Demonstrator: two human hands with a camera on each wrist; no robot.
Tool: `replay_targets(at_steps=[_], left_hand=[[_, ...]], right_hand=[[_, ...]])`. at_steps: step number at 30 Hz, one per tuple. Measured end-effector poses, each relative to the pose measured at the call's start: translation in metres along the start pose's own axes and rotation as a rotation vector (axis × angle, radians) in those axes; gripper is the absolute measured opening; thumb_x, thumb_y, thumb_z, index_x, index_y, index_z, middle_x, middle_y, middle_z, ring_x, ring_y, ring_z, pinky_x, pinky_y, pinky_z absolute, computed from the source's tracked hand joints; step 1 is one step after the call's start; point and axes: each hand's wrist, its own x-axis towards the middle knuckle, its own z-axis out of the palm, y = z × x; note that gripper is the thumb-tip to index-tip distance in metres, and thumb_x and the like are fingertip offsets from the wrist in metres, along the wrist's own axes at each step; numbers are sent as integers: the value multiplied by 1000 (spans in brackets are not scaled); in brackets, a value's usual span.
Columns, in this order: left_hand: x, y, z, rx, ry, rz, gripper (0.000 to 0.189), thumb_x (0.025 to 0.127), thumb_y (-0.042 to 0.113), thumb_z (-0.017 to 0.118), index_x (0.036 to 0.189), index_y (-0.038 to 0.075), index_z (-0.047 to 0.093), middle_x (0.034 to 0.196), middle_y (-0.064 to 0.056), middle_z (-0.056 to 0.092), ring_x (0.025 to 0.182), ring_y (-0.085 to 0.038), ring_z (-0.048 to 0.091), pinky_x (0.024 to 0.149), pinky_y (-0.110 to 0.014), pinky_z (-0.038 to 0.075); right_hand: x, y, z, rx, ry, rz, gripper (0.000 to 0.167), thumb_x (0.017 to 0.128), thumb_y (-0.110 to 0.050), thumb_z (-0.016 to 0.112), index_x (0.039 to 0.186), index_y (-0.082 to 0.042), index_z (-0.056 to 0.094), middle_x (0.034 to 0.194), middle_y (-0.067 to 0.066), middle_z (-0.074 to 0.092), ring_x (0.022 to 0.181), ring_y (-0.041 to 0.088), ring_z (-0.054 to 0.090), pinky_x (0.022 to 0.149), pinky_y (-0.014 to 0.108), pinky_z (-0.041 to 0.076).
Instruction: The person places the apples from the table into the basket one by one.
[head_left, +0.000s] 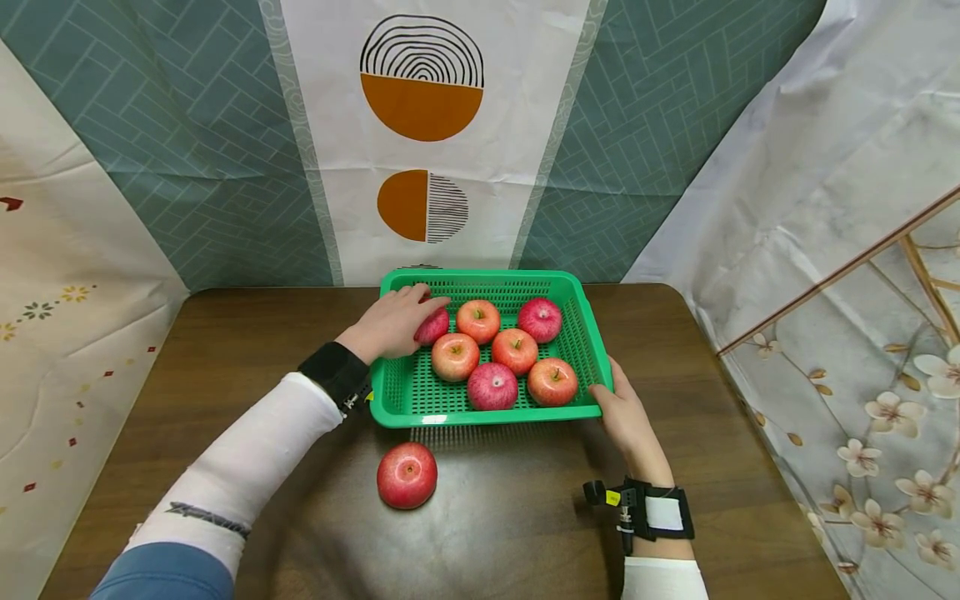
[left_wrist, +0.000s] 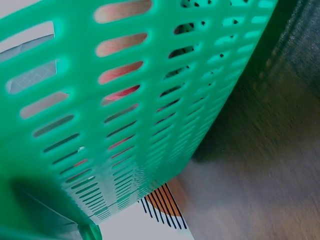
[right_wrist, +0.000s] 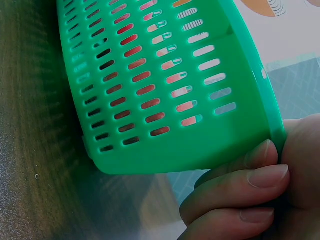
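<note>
A green plastic basket [head_left: 401, 412] with slotted walls holds several red and pinkish apples, among them a pale red one [head_left: 455, 357] and a deep red one [head_left: 492, 387]. My left hand [head_left: 393, 323] reaches over the basket's left side and grips a dark red apple [head_left: 432, 327] in the back left corner; the hand partly covers it. With thumb and curled fingers, my right hand [head_left: 622, 408] holds the basket's rim at the front right corner. In the right wrist view, its fingers [right_wrist: 235, 192] bend against the outer wall.
On the brown wooden table [head_left: 517, 517], a single red apple [head_left: 407, 475] sits in front of the basket, left of its middle. Patterned cloth [head_left: 420, 150] hangs behind the table's back edge, with more floral cloth [head_left: 862, 400] at the right.
</note>
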Motion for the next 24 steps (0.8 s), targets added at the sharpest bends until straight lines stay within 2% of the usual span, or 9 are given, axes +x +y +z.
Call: replay_targets(at_steps=[3, 12, 19, 24], left_hand=[[-1, 0, -1, -5, 15, 11, 83, 88, 11, 85, 162, 13, 47, 156, -26, 44, 139, -44, 47, 115, -59, 39], [-4, -4, -3, -91, 65, 46, 81, 87, 7, 84, 160, 12, 49, 155, -26, 45, 139, -45, 46, 113, -60, 42], [-10, -6, -9, -164, 117, 69, 75, 94, 20, 83, 161, 13, 49, 153, -23, 46, 138, -43, 46, 113, -58, 43], [-20, -5, -18, -238, 180, 77, 79, 93, 20, 85, 162, 13, 47, 155, -20, 45, 141, -41, 43, 113, -57, 42]], right_hand=[[1, 0, 0, -10, 3, -13, 67, 111, -17, 42, 172, -11, 14, 158, 22, 39, 128, 38, 43, 102, 52, 39], [0, -1, 1, -36, 6, -1, 67, 111, -17, 42, 172, -11, 14, 155, 23, 39, 127, 40, 43, 101, 52, 38], [-2, -4, 2, -32, 1, 12, 68, 111, -19, 42, 172, -11, 12, 165, 22, 33, 139, 41, 39, 113, 63, 34], [-2, -4, 1, -27, -6, 20, 69, 112, -20, 42, 172, -11, 10, 167, 22, 30, 141, 41, 36, 115, 64, 31]])
